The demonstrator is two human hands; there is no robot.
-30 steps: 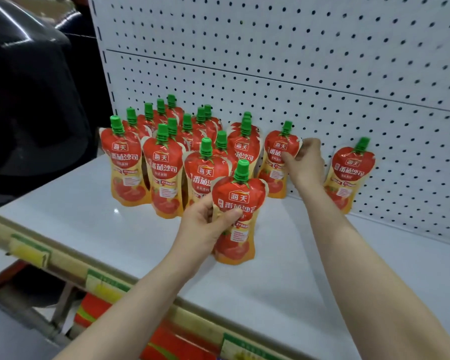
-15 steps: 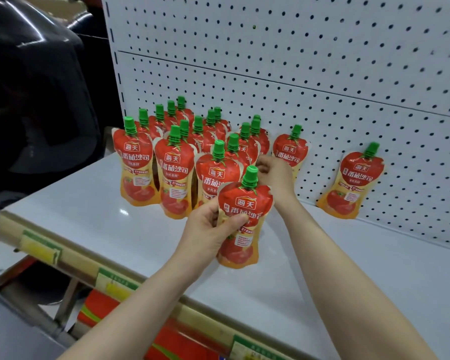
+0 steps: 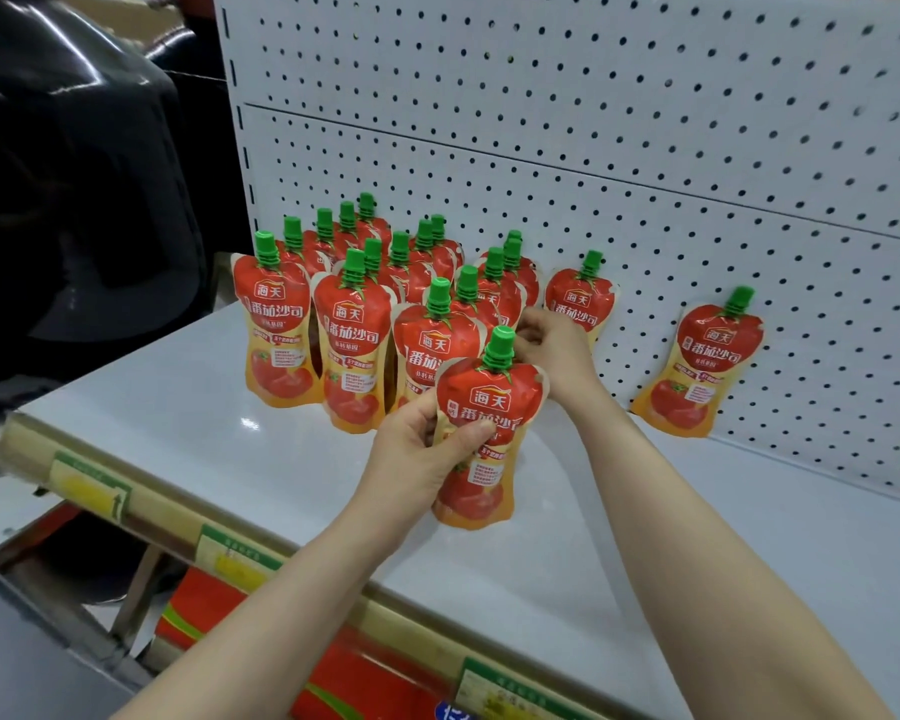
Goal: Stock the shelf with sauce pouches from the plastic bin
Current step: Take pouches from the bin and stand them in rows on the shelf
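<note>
Left grip (image 3: 421, 454) unchanged on pouch (image 3: 491, 407), right grip (image 3: 552, 341) nearer

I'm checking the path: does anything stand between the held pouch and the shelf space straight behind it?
Yes. The right hand, fingers curled at the group, lies directly behind the held pouch that the left hand grips. Farther back a single pouch leans on the pegboard.

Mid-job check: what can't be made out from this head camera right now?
1. Head view: the plastic bin lies outside the frame.
2. Head view: whether the right hand grips anything; the held pouch covers its fingertips.
3. Head view: count of rear pouches; front rows hide them.
4. Head view: rail labels, blurred.
</note>
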